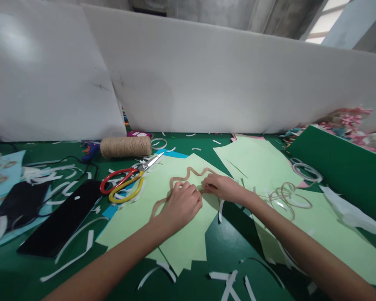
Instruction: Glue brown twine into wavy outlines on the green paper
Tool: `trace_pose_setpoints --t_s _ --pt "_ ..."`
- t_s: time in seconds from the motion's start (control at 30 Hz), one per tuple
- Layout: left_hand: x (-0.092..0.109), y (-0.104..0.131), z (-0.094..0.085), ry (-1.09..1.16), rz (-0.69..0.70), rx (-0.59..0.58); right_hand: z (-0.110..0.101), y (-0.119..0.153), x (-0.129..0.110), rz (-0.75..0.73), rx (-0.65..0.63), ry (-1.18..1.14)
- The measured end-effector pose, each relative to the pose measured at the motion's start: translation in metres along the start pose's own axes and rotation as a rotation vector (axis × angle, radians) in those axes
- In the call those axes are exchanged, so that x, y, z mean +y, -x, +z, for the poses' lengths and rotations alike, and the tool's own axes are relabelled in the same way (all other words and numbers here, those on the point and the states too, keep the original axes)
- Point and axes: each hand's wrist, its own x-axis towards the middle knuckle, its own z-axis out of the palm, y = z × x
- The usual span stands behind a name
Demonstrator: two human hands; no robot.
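A tan cord (172, 180) runs in a wavy line over light green paper sheets (191, 246) at the middle of the table. My left hand (185, 204) rests on the paper with its fingers curled, over part of the cord. Close to its right, my right hand (214, 186) has its fingertips pinched together at the paper, just below the cord's right end. What lies between the fingers of either hand is too small or hidden to make out. Scissors with red and yellow handles (125, 184) lie left of the hands, blades pointing away.
A twine roll (125, 147) and a blue glue gun (90, 151) lie behind the scissors. A black phone (62, 217) is at the left among white paper strips. On the right are more green sheets (257, 154), a loose cord coil (290, 196) and a green box (341, 171).
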Motion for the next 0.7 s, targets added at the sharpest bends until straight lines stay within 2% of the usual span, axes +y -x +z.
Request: trace_pose_setpoints --t_s 0.3,0.7 --pt "0.002 0.001 0.007 -0.039 -0.096 0.064 0.005 0.014 0.0 -0.04 0.103 0.133" --pt "0.003 0.002 0.0 0.007 -0.098 -0.036 0.004 0.028 0.003 -0.108 0.14 0.19"
